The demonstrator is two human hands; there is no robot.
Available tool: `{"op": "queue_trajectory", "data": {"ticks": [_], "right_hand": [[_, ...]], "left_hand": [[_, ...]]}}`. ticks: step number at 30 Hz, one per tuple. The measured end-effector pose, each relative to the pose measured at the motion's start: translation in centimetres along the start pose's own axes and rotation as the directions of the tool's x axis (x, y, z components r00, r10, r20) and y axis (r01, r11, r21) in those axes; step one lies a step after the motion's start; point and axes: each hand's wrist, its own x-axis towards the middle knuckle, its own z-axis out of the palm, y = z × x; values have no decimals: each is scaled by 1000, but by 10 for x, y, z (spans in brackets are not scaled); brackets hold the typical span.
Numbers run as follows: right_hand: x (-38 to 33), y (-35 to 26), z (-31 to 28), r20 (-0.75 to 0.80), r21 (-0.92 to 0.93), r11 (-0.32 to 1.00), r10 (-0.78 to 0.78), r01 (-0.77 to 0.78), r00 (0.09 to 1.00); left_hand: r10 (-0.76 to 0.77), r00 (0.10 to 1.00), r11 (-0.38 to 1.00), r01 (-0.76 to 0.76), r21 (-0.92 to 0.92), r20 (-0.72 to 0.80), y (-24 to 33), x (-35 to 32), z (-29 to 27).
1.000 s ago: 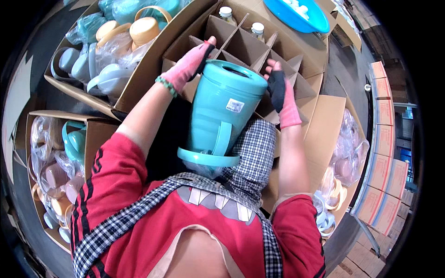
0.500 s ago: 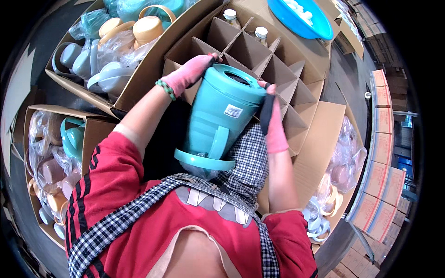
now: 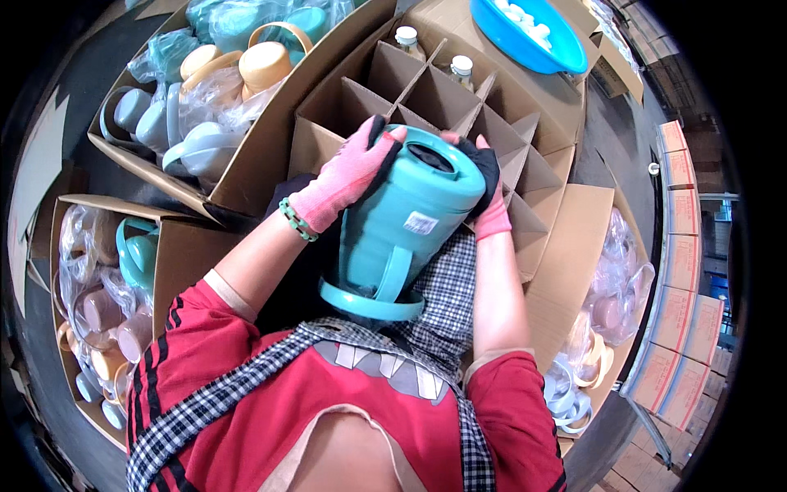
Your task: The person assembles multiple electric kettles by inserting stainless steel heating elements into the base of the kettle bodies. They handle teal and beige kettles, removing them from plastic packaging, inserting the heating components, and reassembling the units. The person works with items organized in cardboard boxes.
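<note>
A teal plastic jug (image 3: pixel 402 225) (handle facing up) lies tilted on the lap, base toward the divided carton.

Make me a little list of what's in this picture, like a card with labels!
Held thing: teal plastic jug, tilted, its handle facing the person
Left hand: pink glove, on the jug's upper left side
Right hand: pink and black glove, on the jug's right side near the rim
Under the jug: cardboard box with dividers, two capped bottles in its far cells
Left boxes: bagged jugs and lids
Top right: blue bowl of white caps
</note>
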Motion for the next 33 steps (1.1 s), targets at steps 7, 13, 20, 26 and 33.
{"op": "queue_trajectory", "data": {"ticks": [7, 13, 20, 26, 33], "right_hand": [[-78, 13, 86, -10, -547, 749, -452, 374, 892], [-95, 12, 93, 12, -831, 452, -567, 324, 824], [-41, -17, 29, 258, -101, 995, 31, -5, 966], [-64, 12, 66, 35, -466, 809, -388, 359, 921], [-95, 22, 97, 17, -758, 504, -619, 414, 785]], "left_hand": [[127, 755, 667, 415, -619, 643, 6, 32, -19], [176, 791, 676, 336, -656, 586, 1, 24, -14], [185, 982, 981, -182, -73, 32, 21, -43, 5], [45, 910, 903, 139, -407, 411, 17, 12, -43], [120, 758, 566, 478, -672, 641, 10, 26, -18]]}}
